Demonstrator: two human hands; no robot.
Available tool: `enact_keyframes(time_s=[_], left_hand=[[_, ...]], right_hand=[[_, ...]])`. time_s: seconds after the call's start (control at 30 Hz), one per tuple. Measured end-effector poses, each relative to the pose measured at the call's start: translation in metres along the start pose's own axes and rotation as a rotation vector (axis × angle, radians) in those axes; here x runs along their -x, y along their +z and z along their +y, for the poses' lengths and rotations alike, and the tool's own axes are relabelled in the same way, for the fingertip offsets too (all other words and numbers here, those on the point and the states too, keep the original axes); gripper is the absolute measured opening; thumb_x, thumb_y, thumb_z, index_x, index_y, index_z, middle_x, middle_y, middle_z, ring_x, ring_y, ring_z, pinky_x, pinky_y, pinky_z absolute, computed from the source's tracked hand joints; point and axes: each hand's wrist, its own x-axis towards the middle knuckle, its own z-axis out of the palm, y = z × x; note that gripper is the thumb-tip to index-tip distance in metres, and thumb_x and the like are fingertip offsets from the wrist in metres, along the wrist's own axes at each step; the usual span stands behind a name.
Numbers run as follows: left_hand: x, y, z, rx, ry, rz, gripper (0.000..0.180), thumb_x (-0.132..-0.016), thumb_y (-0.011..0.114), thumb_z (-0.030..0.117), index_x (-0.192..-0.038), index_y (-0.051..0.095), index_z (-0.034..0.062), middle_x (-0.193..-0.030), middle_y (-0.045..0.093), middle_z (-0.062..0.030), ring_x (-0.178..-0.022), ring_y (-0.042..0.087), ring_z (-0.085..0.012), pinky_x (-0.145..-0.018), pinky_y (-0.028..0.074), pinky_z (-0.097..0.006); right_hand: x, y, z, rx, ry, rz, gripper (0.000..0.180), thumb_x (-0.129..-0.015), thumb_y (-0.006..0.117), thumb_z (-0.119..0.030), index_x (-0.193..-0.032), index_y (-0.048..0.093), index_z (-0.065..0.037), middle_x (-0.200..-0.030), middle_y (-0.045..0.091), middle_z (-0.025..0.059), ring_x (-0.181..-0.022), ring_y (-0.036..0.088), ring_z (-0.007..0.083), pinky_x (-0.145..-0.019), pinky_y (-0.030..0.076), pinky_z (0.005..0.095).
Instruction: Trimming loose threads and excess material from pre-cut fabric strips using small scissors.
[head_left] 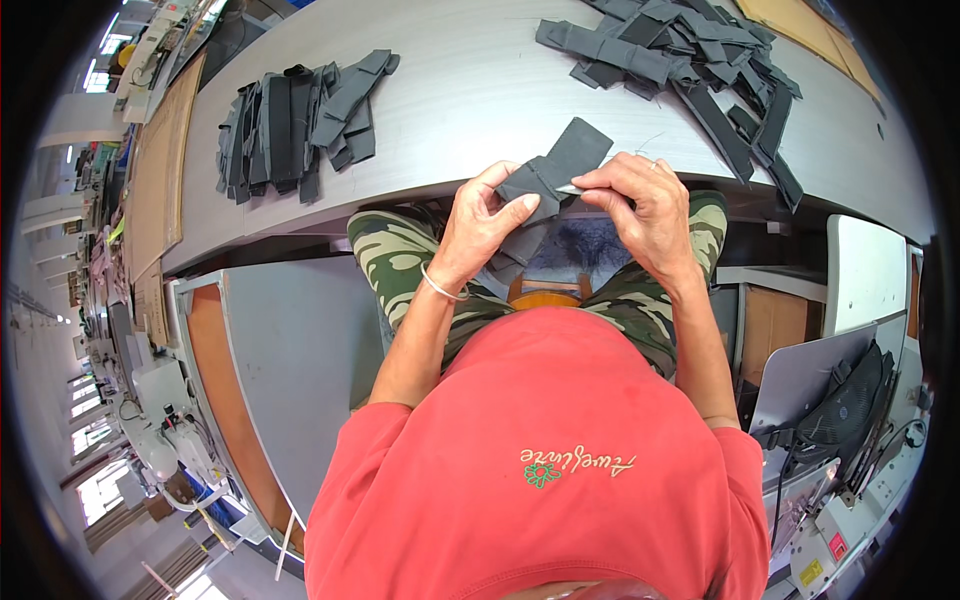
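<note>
A dark grey strip of folded fabric (580,150) is held over the table's near edge, one end sticking up and away from me and another part hanging toward my lap. My left hand (482,222) pinches it at its left side, thumb on top. Close by on the right, my right hand (645,212) is closed round a small, thin, pale pointed tool (570,189). Its tip touches the fabric near a seam; most of the tool is hidden in my fingers, so its exact kind does not show.
On the pale table (450,110), a row of grey fabric strips (290,125) lies at the left. A tangled heap of similar strips (700,50) covers the far right. Cardboard (165,160) lines the left edge. A black bag (845,410) and white machine parts stand low on the right.
</note>
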Motion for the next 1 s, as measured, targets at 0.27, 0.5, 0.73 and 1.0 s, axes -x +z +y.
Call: enact_keyframes(time_s=[0.27,0.5,0.73,1.0], left_hand=[[0.001,0.004,0.002,-0.273,0.033,-0.011,0.021,-0.087,0.068,0.009,-0.105,0.06,0.0015,-0.092,0.062,-0.0003,-0.082,0.056,-0.0044,-0.073,0.048,-0.02],[-0.001,0.005,-0.002,-0.558,0.177,-0.006,0.019,-0.085,0.068,0.005,-0.102,0.061,-0.0006,-0.092,0.063,-0.0015,-0.081,0.056,-0.0061,-0.072,0.048,-0.022],[-0.002,0.006,0.001,-0.753,0.319,0.025,0.022,-0.079,0.069,0.003,-0.099,0.061,-0.0026,-0.095,0.063,-0.0092,-0.083,0.061,-0.0177,-0.076,0.048,-0.027],[-0.002,0.007,0.002,-0.826,0.333,0.038,0.023,-0.077,0.07,0.001,-0.098,0.062,-0.0022,-0.095,0.063,-0.0104,-0.083,0.062,-0.0211,-0.076,0.049,-0.029]], right_hand=[[-0.004,0.009,-0.005,-0.099,0.082,0.113,0.013,-0.077,0.071,-0.015,-0.089,0.07,-0.012,-0.078,0.064,0.001,-0.071,0.061,0.0205,-0.065,0.041,0.0322],[-0.005,0.011,-0.006,0.027,0.073,0.074,0.012,-0.077,0.071,-0.017,-0.088,0.069,-0.012,-0.077,0.063,0.0015,-0.074,0.061,0.0216,-0.066,0.043,0.0338],[-0.001,0.008,-0.004,-0.108,0.234,0.139,0.014,-0.078,0.07,-0.015,-0.091,0.07,-0.01,-0.077,0.063,0.0029,-0.069,0.061,0.0222,-0.066,0.045,0.0331],[0.0,0.004,-0.003,-0.004,0.111,0.053,0.012,-0.078,0.071,-0.016,-0.089,0.069,-0.012,-0.076,0.062,0.0019,-0.069,0.06,0.0213,-0.063,0.041,0.0336]])
